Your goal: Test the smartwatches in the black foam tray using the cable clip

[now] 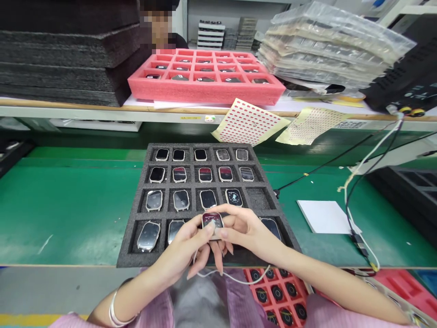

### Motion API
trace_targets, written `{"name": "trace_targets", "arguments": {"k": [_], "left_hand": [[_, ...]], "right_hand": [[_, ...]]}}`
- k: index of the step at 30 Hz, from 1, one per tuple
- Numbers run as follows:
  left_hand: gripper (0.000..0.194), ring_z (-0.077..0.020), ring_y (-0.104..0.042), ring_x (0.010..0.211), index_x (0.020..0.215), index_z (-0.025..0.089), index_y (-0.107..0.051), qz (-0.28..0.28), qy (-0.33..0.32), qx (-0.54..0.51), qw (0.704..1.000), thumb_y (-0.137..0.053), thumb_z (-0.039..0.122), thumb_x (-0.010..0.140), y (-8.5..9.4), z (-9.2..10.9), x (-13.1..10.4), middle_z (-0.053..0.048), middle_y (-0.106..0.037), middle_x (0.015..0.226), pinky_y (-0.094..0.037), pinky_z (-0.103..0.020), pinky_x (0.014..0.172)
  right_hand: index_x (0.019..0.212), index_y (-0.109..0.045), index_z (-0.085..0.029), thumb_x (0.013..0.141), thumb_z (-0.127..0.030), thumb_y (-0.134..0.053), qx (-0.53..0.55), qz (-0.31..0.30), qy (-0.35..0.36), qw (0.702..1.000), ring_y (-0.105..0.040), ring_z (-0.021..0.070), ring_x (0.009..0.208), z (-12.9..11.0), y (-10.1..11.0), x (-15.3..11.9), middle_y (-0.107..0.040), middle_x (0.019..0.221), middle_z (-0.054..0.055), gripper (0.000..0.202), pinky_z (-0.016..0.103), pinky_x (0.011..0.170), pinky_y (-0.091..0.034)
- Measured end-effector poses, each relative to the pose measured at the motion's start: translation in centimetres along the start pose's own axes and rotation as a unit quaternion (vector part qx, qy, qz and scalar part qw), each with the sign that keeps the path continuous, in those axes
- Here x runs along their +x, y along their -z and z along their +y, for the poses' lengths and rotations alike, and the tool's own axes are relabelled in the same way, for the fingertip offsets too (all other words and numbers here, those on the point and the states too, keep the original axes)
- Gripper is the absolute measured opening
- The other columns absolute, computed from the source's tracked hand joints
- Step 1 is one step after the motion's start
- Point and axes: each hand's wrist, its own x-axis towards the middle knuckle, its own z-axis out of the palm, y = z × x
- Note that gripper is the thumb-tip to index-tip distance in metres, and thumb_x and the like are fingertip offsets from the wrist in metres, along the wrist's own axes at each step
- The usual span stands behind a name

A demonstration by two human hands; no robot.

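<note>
A watch (212,222) with its screen lit is held between both hands, above the front part of a dark grey foam tray (134,228). My left hand (194,241) grips its left side, the thumb on the screen. On the right side my right hand (241,228) holds the same watch, thumb at the lower edge and a finger along the top. Watch bodies fill most of the tray's compartments; one lit watch (234,197) lies just behind my hands, and the compartment (257,199) to its right holds none. A white cable (235,279) hangs below my hands.
On the shelf stand black foam blocks (61,68), a pink foam tray (205,93) and stacked clear plastic trays (327,45). A white pad (324,216) and hanging cables (348,200) are at the right. Below the edge sits a red tray (282,296). Behind the shelf is a person.
</note>
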Motion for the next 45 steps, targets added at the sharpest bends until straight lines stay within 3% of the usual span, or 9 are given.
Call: {"name": "trace_targets", "arguments": {"k": [10,13,15,18,21,26,31,38,45], "left_hand": [[0.038,-0.0005,-0.034,0.028,0.123,0.014,-0.041,0.018,-0.011,0.074,0.997,-0.05,0.039,0.094,-0.4,0.3,-0.4,0.0,-0.063,0.06,-0.016,-0.011,0.029],[0.031,0.0007,-0.037,0.03,0.116,0.016,-0.044,0.025,-0.011,0.101,0.995,-0.049,0.037,0.095,-0.7,0.2,-0.6,-0.001,-0.065,0.071,-0.02,-0.011,0.03],[0.025,0.0014,-0.038,0.031,0.111,0.017,-0.047,0.034,-0.018,0.114,0.993,-0.05,0.037,0.094,-0.8,-0.1,-0.6,0.0,-0.062,0.074,-0.022,-0.01,0.031],[0.024,0.0013,-0.037,0.031,0.106,0.018,-0.051,0.05,-0.018,0.132,0.99,-0.053,0.037,0.093,-0.8,-0.7,-0.6,0.005,-0.054,0.068,-0.024,-0.011,0.03],[0.026,0.0,-0.035,0.033,0.104,0.016,-0.055,0.051,-0.016,0.146,0.988,-0.057,0.038,0.09,-0.8,-0.9,-0.6,0.008,-0.045,0.06,-0.024,-0.012,0.032],[0.026,-0.0019,-0.03,0.039,0.104,0.014,-0.059,0.023,-0.024,0.139,0.99,-0.06,0.036,0.088,-0.7,-0.7,-0.8,0.007,-0.041,0.057,-0.022,-0.015,0.037],[0.029,-0.0045,-0.025,0.05,0.1,0.014,-0.062,0.018,-0.032,0.137,0.99,-0.068,0.036,0.083,-0.3,-1.0,-1.0,0.002,-0.047,0.071,-0.02,-0.019,0.044],[0.036,-0.0117,-0.048,0.064,0.103,0.017,-0.064,0.061,-0.043,0.141,0.987,-0.064,0.047,0.083,-0.8,-0.7,-1.1,-0.004,-0.06,0.081,-0.04,-0.021,0.06],[0.035,-0.0066,-0.034,0.05,0.082,0.014,-0.061,0.05,0.008,0.174,0.983,-0.056,0.048,0.089,-0.6,-1.5,-1.3,0.001,-0.052,0.06,-0.024,-0.017,0.045]], "right_hand": [[0.127,-0.046,-0.019,0.088,-0.028,-0.066,-0.177,-0.039,0.053,0.982,-0.065,0.0152,0.071,-1.1,0.9,-0.2,-0.065,0.079,-0.001,0.044,0.029,0.071,-0.051],[0.131,-0.045,-0.021,0.088,-0.024,-0.066,-0.308,-0.031,0.098,0.946,-0.062,0.0154,0.071,-1.6,1.1,-0.7,-0.065,0.075,-0.003,0.048,0.028,0.071,-0.051],[0.128,-0.049,-0.022,0.086,-0.022,-0.068,-0.389,-0.015,0.128,0.912,-0.061,0.0169,0.082,-1.9,1.0,-1.0,-0.065,0.093,0.002,0.047,0.029,0.077,-0.051],[0.122,-0.054,-0.018,0.085,-0.02,-0.068,-0.506,0.014,0.167,0.846,-0.055,0.0241,0.104,-2.4,0.6,-1.6,-0.056,0.115,0.01,0.04,0.036,0.088,-0.049],[0.119,-0.055,-0.013,0.086,-0.02,-0.066,-0.563,0.027,0.182,0.806,-0.054,0.0281,0.104,-2.9,0.1,-1.8,-0.056,0.112,0.013,0.035,0.043,0.088,-0.048],[0.103,-0.06,-0.016,0.082,-0.016,-0.066,-0.507,0.019,0.127,0.852,-0.056,0.022,0.086,-3.4,-0.4,-1.9,-0.055,0.098,0.007,0.021,0.035,0.076,-0.052],[0.11,-0.06,-0.012,0.078,-0.014,-0.064,-0.51,0.052,0.188,0.838,-0.055,0.0244,0.088,-2.4,-0.8,-2.1,-0.055,0.098,0.01,0.032,0.037,0.076,-0.051],[0.111,-0.061,-0.015,0.075,-0.017,-0.071,-0.443,0.038,0.2,0.873,-0.058,0.0216,0.09,-2.4,-0.3,-2.0,-0.058,0.103,0.009,0.037,0.034,0.08,-0.051],[0.097,-0.066,-0.016,0.089,-0.02,-0.064,-0.355,0.101,0.279,0.887,-0.061,0.0178,0.089,-2.8,2.0,-4.5,-0.063,0.094,0.007,0.01,0.03,0.081,-0.051]]}}
